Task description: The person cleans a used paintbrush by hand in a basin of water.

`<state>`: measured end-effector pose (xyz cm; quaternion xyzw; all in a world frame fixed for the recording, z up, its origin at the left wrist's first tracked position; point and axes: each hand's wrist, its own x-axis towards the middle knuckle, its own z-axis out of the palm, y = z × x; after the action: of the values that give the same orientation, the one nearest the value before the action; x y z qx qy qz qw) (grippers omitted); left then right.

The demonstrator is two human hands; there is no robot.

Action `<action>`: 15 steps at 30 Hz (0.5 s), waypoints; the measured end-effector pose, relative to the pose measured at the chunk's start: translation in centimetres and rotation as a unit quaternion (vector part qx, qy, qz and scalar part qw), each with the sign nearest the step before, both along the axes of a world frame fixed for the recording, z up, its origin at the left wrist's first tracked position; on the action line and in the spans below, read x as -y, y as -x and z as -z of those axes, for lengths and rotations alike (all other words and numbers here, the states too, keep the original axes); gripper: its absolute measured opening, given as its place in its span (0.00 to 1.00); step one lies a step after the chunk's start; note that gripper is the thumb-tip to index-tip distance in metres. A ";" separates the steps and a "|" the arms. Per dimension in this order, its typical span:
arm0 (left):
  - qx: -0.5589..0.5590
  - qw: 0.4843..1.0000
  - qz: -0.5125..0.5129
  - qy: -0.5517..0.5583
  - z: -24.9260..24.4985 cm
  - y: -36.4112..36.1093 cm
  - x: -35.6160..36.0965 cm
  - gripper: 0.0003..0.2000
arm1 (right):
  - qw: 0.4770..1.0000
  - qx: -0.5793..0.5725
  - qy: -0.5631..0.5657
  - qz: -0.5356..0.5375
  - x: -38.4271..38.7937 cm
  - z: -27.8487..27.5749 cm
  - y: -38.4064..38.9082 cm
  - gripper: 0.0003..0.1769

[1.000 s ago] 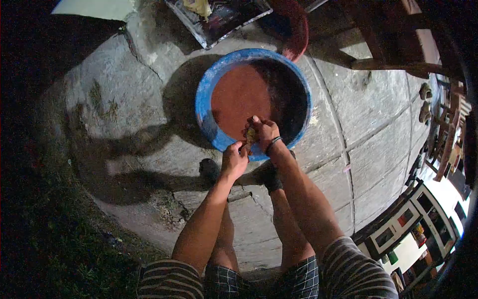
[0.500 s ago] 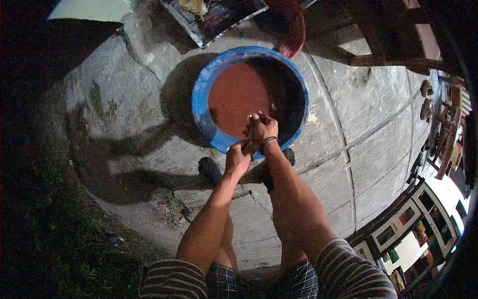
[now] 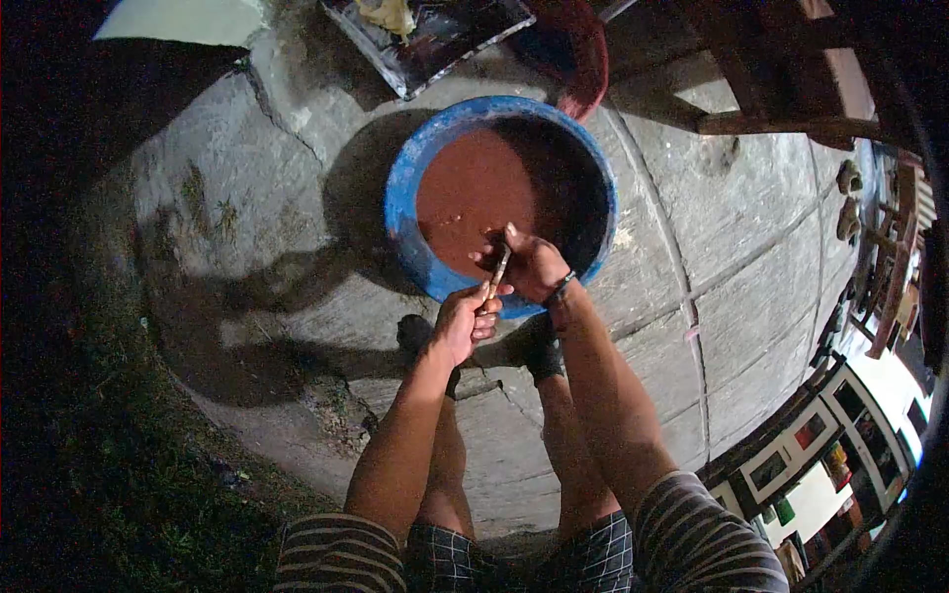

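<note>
Reddish-brown liquid [image 3: 473, 188] fills the round blue plastic tub [image 3: 400, 212], which stands on the cracked grey concrete floor [image 3: 247, 178]. Both hands work at the near rim of the tub.

The left hand [image 3: 463, 321] sits just outside that rim, fingers closed around the lower end of a thin brown stick [image 3: 497, 271]. The stick runs up and away from this hand at a slight tilt, crossing the rim towards the liquid. The right hand [image 3: 534, 265] is above the near edge of the tub, fingers curled shut about the stick's upper end. What that end carries is hidden inside the fist. The stick therefore spans between the two fists, with only its middle length exposed. A dark band [image 3: 560, 290] circles the right wrist.

Beyond the tub lie a flat grey tray [image 3: 445, 40] holding a yellowish lump [image 3: 388, 12], and a dark red basin [image 3: 585, 49] touching the tub's far side. Brown wooden furniture [image 3: 781, 89] stands to the right.
</note>
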<state>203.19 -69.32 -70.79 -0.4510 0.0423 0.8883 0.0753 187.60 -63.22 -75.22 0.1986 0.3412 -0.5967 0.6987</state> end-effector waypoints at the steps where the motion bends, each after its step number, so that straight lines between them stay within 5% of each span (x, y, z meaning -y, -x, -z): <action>1: 0.033 0.999 -0.008 0.007 0.0 0.1 -0.3 0.12 | 0.998 -0.022 -0.062 -0.012 0.5 -0.4 -0.1 0.15; 4: 0.047 0.999 -0.026 0.007 0.5 -0.2 -0.9 0.09 | 0.966 -0.170 -0.192 0.044 1.9 -0.2 -1.9 0.15; 8: 0.085 0.994 -0.002 0.070 0.5 -0.4 -1.4 0.09 | 0.950 -0.188 -0.245 0.033 2.3 -0.4 -2.5 0.17; 10: 0.093 0.966 0.100 0.218 0.7 -0.2 -1.5 0.10 | 0.943 -0.209 -0.257 0.029 2.4 -0.3 -2.8 0.18; 11: 0.095 0.940 0.149 0.291 1.0 -0.1 -1.6 0.11 | 0.939 -0.223 -0.260 0.025 2.5 -0.3 -2.9 0.18; 13: 0.139 0.733 0.145 0.649 1.9 0.6 -2.6 0.12 | 0.924 -0.284 -0.256 -0.009 2.3 -0.3 -2.8 0.20; 15: 0.172 0.673 0.238 0.679 2.5 0.1 -2.5 0.12 | 0.894 -0.374 -0.238 -0.069 2.0 -0.3 -1.8 0.25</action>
<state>203.04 -66.81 -73.29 -0.4976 0.7260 0.4733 -0.0364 189.38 -65.19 -74.92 0.0969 0.7218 -0.4781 0.4910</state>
